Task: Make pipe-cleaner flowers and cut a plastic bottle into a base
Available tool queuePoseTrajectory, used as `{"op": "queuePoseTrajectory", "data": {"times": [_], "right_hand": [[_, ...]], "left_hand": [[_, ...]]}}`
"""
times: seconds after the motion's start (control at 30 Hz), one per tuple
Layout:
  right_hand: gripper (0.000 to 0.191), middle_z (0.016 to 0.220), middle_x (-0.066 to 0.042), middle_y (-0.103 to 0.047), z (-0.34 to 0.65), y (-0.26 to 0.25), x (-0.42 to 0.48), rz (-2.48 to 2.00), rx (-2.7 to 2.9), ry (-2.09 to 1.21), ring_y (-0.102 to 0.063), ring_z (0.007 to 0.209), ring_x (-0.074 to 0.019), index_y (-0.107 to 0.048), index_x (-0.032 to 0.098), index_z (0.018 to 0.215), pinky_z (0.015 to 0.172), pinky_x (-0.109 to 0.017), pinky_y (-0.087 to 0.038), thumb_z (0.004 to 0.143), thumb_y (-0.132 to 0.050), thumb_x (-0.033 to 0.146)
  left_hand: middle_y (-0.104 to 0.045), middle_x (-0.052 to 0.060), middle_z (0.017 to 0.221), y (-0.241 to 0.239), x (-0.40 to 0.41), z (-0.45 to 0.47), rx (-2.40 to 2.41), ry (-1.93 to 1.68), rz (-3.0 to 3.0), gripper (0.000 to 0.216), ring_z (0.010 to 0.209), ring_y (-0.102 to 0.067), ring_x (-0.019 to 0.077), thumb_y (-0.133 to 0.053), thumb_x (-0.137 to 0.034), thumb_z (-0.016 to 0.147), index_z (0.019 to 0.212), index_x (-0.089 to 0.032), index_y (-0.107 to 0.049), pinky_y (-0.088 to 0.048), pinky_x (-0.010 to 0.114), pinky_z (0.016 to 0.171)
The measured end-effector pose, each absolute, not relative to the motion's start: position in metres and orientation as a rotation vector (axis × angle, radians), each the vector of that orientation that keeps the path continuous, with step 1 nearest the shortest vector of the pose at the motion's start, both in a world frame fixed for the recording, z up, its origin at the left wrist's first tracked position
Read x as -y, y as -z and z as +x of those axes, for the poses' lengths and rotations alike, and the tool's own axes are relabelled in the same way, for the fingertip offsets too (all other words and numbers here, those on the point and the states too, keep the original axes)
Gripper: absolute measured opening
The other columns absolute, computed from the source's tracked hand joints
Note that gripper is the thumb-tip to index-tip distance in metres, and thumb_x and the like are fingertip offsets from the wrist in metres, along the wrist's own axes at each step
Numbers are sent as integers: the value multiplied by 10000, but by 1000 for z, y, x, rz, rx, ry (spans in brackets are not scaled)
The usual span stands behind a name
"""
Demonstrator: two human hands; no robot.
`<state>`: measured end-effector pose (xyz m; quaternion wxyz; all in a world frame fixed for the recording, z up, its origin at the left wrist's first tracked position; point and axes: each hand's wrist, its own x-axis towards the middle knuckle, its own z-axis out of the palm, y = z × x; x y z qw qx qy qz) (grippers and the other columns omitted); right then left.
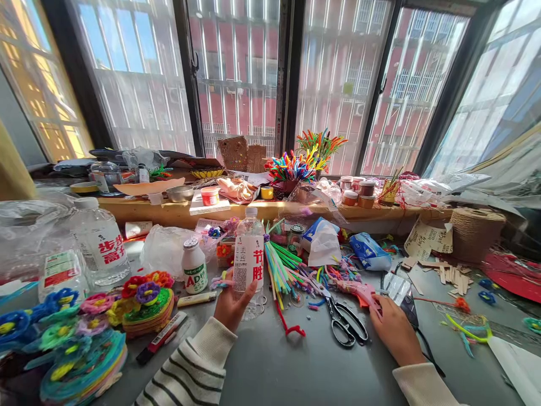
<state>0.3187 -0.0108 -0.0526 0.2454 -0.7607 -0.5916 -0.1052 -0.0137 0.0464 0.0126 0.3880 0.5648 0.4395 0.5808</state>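
My left hand (231, 306) is wrapped round the lower part of a clear plastic water bottle (249, 254) with a white label and red characters, which stands upright on the grey table. My right hand (392, 327) rests on the table with its fingers on the handle of a pink glue gun (357, 290). Black-handled scissors (344, 321) lie between the two hands. A red pipe cleaner (291, 327) lies just in front of the bottle. A bundle of coloured pipe cleaners (281, 268) fans out to the right of the bottle.
Stacks of pipe-cleaner flower coasters (143, 307) fill the left. A small white bottle (194, 266), two larger bottles (99, 239) and a marker (163, 337) are nearby. A twine spool (475, 231), wooden sticks (454, 277) and a wooden shelf (177, 211) with jars lie behind.
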Motion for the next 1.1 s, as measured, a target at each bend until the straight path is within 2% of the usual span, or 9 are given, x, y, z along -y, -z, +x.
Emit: {"op": "queuePoseTrajectory", "data": {"times": [0.27, 0.37, 0.47, 0.53, 0.67, 0.77, 0.87, 1.1], "right_hand": [[304, 907, -138, -533, 320, 57, 9, -1987, 1567, 309, -502, 828, -244, -496, 97, 945, 749, -368, -384, 716, -352, 236], [347, 956, -135, -497, 314, 47, 10, -1821, 1445, 430, -472, 870, -252, -454, 110, 1019, 772, -402, -365, 723, -355, 261], [358, 956, -112, -480, 297, 32, 14, -1608, 1336, 380, -468, 832, -233, -446, 144, 1036, 749, -402, -375, 729, -395, 321], [327, 955, -94, -483, 275, 22, 18, -1463, 1289, 212, -465, 831, -220, -467, 166, 998, 729, -382, -385, 726, -429, 344], [324, 1004, -80, -477, 211, 7, 19, -1193, 1082, -450, -471, 842, -190, -421, 188, 1039, 690, -328, -409, 765, -399, 361], [353, 1116, -58, -444, 162, 0, 14, -983, 1037, -866, -418, 1000, -192, -416, 210, 1086, 813, -327, -363, 765, -424, 357], [388, 1170, -20, -434, 129, -3, 5, -769, 969, -1184, -358, 1093, -179, -408, 235, 1123, 890, -314, -305, 752, -458, 339], [371, 1100, -17, -512, 114, 10, -13, -605, 835, -1367, -445, 1018, -181, -490, 233, 1044, 842, -300, -349, 685, -539, 317]], "left_hand": [[-564, 86, 982, -11, -47, -12, -1142, -1494, 1457, 543, 883, -549, 236, -596, -363, 579, 1042, -164, -394, -418, 389, 807], [-555, 70, 1008, -10, -46, -7, -1028, -1434, 1397, 530, 917, -533, 229, -597, -364, 581, 1036, -187, -392, -408, 372, 822], [-551, 60, 1034, -9, -46, -3, -931, -1361, 1322, 580, 959, -510, 234, -598, -382, 582, 1082, -213, -358, -417, 360, 805], [-529, 58, 1080, -8, -46, 1, -860, -1315, 1294, 663, 1005, -478, 240, -609, -408, 564, 1132, -233, -313, -414, 356, 810], [-493, 71, 1130, -7, -47, 11, -743, -1261, 1219, 766, 1036, -448, 251, -598, -479, 547, 1188, -240, -254, -401, 363, 825], [-487, 78, 1136, -5, -47, 17, -747, -1287, 1128, 700, 1030, -454, 246, -541, -486, 610, 1193, -232, -250, -385, 386, 840], [-492, 74, 1132, -1, -48, 18, -748, -1325, 1112, 596, 1055, -430, 241, -541, -452, 628, 1138, -221, -338, -325, 389, 905], [-551, 47, 1041, 6, -48, 16, -654, -1293, 1104, 474, 1025, -455, 231, -520, -420, 657, 1073, -216, -420, -303, 401, 924]]}}
